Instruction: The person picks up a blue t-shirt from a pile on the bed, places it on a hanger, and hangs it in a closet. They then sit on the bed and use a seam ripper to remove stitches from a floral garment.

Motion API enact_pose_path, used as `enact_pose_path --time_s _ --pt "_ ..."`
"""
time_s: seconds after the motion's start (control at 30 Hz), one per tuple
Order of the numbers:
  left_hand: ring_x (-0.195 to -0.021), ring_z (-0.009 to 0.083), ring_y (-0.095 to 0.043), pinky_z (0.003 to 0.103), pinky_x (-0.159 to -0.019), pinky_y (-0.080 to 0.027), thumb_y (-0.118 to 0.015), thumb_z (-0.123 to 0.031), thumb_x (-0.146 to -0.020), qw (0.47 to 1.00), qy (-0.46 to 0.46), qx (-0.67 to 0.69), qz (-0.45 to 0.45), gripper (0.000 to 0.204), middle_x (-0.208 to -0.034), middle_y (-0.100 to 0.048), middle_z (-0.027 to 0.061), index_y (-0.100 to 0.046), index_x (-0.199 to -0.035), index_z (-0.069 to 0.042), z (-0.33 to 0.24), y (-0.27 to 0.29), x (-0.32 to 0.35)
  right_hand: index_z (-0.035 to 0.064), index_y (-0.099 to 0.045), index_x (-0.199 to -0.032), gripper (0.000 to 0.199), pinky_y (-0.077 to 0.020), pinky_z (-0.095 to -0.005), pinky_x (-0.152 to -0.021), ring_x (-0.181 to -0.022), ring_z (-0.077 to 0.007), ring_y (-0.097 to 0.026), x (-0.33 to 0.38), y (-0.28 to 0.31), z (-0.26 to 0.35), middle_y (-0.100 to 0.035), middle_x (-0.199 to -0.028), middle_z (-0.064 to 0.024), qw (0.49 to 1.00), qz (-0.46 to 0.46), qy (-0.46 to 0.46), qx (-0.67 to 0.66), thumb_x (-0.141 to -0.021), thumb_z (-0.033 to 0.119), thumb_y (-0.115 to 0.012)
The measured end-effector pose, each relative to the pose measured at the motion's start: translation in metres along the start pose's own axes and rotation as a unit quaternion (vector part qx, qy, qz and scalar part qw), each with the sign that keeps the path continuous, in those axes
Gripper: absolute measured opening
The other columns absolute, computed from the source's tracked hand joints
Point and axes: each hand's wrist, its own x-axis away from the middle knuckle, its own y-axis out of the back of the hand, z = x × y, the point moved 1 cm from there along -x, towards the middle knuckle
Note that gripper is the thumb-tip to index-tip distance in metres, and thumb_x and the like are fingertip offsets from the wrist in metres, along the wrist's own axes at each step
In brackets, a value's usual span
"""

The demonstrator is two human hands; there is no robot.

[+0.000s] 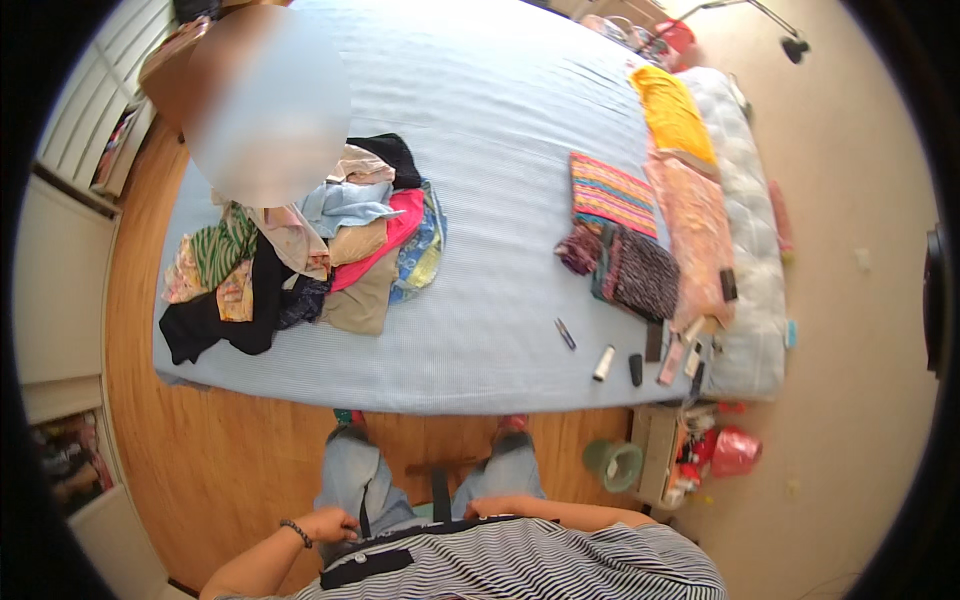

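Note:
My left hand (pixel 330 522), with a dark bead bracelet at the wrist, is held over my left thigh. Its fingers are curled beside a thin black strap (pixel 365 508); anything inside them is hidden. My right hand (pixel 490 507) lies at the hem of my striped shirt (pixel 520 565), partly covered by it, with its visible fingers bent in. What it grips, if anything, does not show. Both hands are apart from the bed (pixel 500 250), where a heap of mixed clothes (pixel 360 247) lies at the left.
Folded patterned cloths (pixel 612 195), small scissors or snips (pixel 566 334), a white tube (pixel 603 363) and a dark cylinder (pixel 636 370) lie at the bed's right. A blurred figure (pixel 268 110) is beyond the heap. A green bin (pixel 613 465) stands near a small cabinet (pixel 655 455).

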Motion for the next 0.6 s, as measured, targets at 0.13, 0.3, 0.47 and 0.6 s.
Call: enact_pose_path --time_s 0.13,0.3,0.47,0.6 --pt "-0.081 0.0214 -0.062 0.032 -0.073 -0.048 -0.061 -0.025 -0.081 0.994 -0.023 0.027 0.108 0.028 -0.091 -0.068 0.01 -0.065 -0.103 -0.008 -0.034 -0.04 -0.075 0.0015 -0.063 -0.104 0.035 -0.0459 -0.0368 -0.074 -0.084 -0.0199 -0.06 -0.058 0.012 -0.157 -0.067 -0.091 -0.0129 0.999 0.027 -0.017 -0.043 -0.079 0.026 -0.059" --pt "-0.084 0.0326 -0.061 0.041 -0.073 -0.047 -0.054 -0.022 -0.082 0.997 -0.011 0.008 -0.069 0.02 -0.088 -0.065 0.0158 -0.063 -0.094 -0.009 -0.087 0.003 -0.189 0.0013 -0.06 -0.109 0.04 -0.0473 -0.0424 -0.085 -0.102 -0.0375 -0.057 -0.1 0.028 -0.242 -0.059 -0.11 -0.0215 0.979 -0.053 -0.084 0.18 -0.076 0.024 -0.058" --pt "-0.082 0.0329 -0.061 0.042 -0.069 -0.048 -0.049 -0.027 -0.084 0.995 0.024 -0.058 -0.073 0.022 -0.088 -0.064 0.0145 -0.062 -0.091 -0.01 -0.016 -0.01 -0.345 0.0059 -0.06 -0.107 0.04 -0.0469 -0.0403 -0.08 -0.095 -0.0324 -0.06 -0.146 0.004 -0.289 -0.063 -0.101 -0.0185 0.972 -0.015 -0.131 0.196 -0.076 0.03 -0.06" --pt "-0.087 0.0347 -0.059 0.042 -0.075 -0.047 -0.052 -0.032 -0.083 0.995 0.069 -0.02 0.067 0.032 -0.094 -0.062 0.0183 -0.063 -0.094 -0.004 0.004 -0.021 -0.418 0.0054 -0.06 -0.107 0.04 -0.0469 -0.0404 -0.08 -0.095 -0.0325 -0.06 -0.171 -0.001 -0.31 -0.063 -0.101 -0.0185 0.974 -0.034 -0.105 0.198 -0.076 0.029 -0.06"
